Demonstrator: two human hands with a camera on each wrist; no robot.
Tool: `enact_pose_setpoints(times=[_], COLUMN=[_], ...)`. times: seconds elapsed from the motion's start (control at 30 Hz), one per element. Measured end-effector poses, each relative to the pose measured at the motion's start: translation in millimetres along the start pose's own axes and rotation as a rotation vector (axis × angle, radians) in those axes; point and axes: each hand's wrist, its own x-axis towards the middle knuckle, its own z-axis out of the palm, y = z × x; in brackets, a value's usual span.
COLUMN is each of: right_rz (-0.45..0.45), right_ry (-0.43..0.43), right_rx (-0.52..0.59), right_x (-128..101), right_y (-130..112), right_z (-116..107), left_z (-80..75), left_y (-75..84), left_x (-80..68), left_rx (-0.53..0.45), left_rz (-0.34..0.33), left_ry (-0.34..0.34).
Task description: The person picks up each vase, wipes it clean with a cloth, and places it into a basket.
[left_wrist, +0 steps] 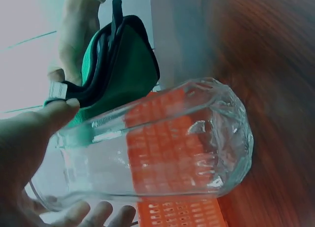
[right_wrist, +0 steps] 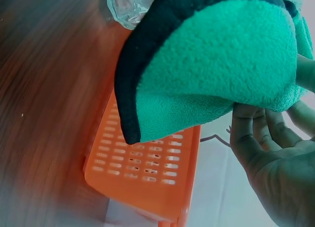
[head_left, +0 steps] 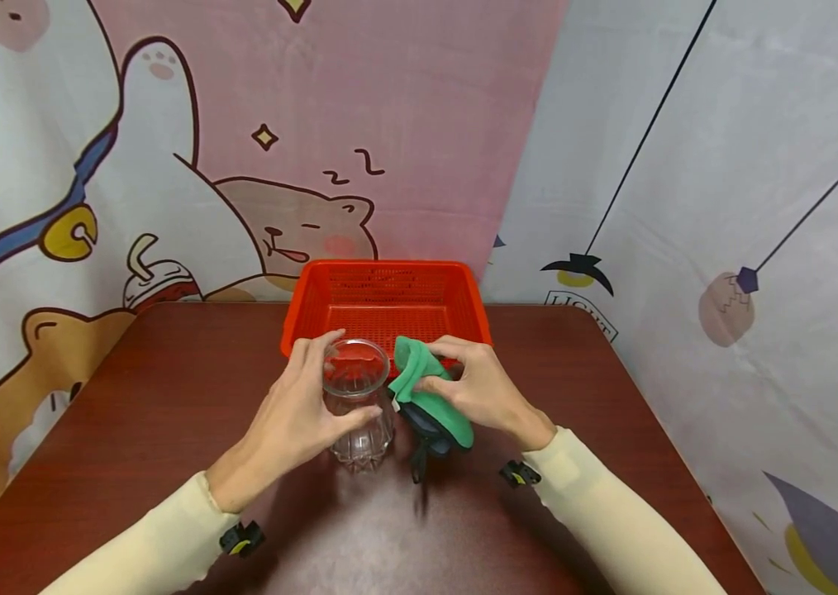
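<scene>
A clear glass vase with a round rim and faceted base is held upright by my left hand, its thumb on the near side and fingers on the far side. In the left wrist view the vase appears sideways, with nothing inside it. Just to its right, my right hand pinches a folded green cloth with dark edging and a hanging loop. A small white tag shows at the cloth's edge. In the right wrist view the fluffy cloth hides part of the right fingers.
Behind the hands, an orange-red perforated plastic basket stands at the back of the dark brown wooden table. A cartoon-printed curtain hangs past the table's far edge and along its sides.
</scene>
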Motion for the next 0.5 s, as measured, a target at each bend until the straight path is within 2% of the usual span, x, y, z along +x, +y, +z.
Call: enact_pose_setpoints(times=[0.1, 0.3, 0.5], right_rz=[0.008, 0.014, 0.012], right_ry=[0.001, -0.015, -0.014], right_rx=[0.021, 0.033, 0.028], right_x=[-0.4, -0.3, -1.0], right_y=[2.3, 4.7, 5.8], right_z=[-1.5, -1.7, -0.6], left_z=[1.5, -0.5, -8.0], left_y=[3.8, 5.4, 0.5], left_x=[-1.4, -0.4, 2.3], left_rx=[0.015, 0.011, -0.053], left_rz=[-0.016, -0.004, 0.033], left_ry=[0.011, 0.012, -0.054])
